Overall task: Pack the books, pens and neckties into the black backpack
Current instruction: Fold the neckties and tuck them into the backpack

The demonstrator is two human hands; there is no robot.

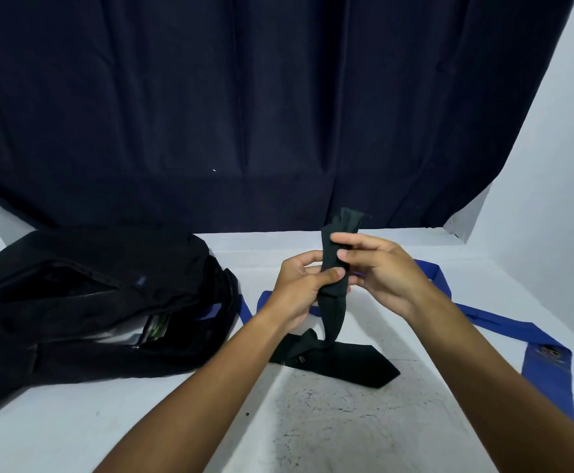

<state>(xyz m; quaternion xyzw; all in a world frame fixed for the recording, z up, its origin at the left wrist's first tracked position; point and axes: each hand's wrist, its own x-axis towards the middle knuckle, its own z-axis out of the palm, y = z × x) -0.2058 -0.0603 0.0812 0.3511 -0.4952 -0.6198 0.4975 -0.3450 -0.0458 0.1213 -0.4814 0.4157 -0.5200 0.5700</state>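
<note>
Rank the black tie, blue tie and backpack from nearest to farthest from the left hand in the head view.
1. black tie, gripped by the left hand
2. blue tie, on the table just behind
3. backpack, far left

White table point(329, 438), surface scuffed with dark specks and grey smudges toward the near edge. Dark navy curtain point(244, 97) hangs behind the far table edge, in vertical folds. Pale wall point(565, 165) visible at right of the curtain.
</note>
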